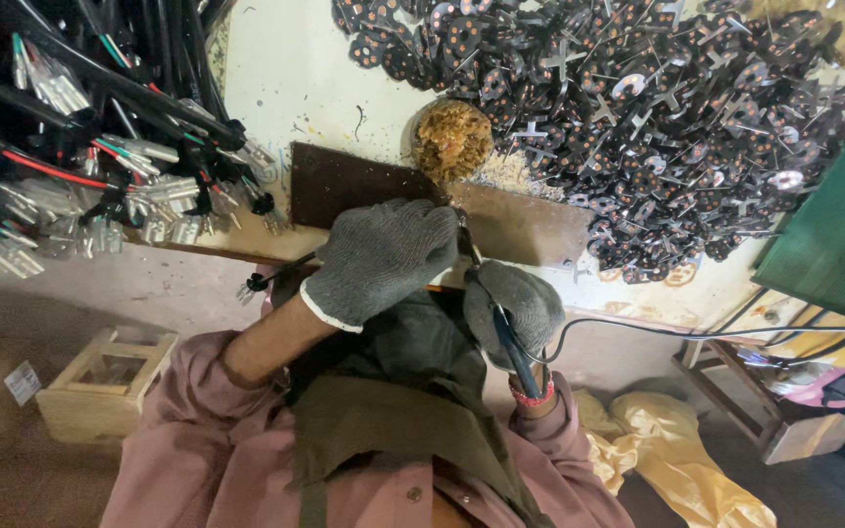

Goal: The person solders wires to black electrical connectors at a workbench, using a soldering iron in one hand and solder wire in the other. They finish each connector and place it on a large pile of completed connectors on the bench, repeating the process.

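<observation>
Resting across the near edge of the dark brown rectangular work board [520, 227], the work itself is almost wholly hidden: a thin black wire lead with a small metal terminal at its tip [258, 282] runs out from under the left hand [383, 256] toward the board's left end, so its long axis lies roughly along that near edge. The left hand, in a grey knitted glove with a white cuff, is closed over the lead, knuckles up, forearm angled in from the near left; what the fingers pinch beneath the glove cannot be told. Just to the near right of the board's middle, the right hand [518, 305], also grey-gloved, is wrapped around the blue-handled soldering iron [511, 342], held steeply with its tip rising toward the spot where the two gloves almost touch. That hand is the nearer one to the joint; the wrist is bent back and wears a red beaded band [532, 396]. The iron's black cable [696, 332] trails off beyond the board's right end. At the board's far edge sits a round tin of brass-coloured cleaning wool [452, 139]. Beyond the far right corner spreads a heap of small black discs with copper dots and metal crosses [657, 108]; off the left end hangs a bundle of black cables with silver terminals [100, 147]
</observation>
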